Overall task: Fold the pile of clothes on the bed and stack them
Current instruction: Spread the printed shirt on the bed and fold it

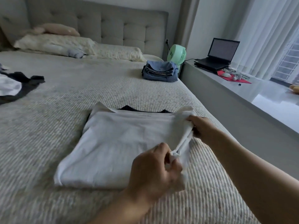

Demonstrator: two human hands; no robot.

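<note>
The white shirt (116,147) lies partly folded on the bed (48,143), atop a dark garment (129,108) peeking out at its far edge. The left hand (155,172) pinches the shirt's near right edge and the right hand (202,128) grips the far right edge, fingers curled on cloth. To fold well, both hands should probably lift together, keep the edge taut and lay it flush leftwards. A small print near the collar is too faint to read. 1 blue folded stack (159,72) waits near the headboard; unfolded clothes (14,86) lie left.

White shirt (116,143) flat on bed (80,88)
</note>
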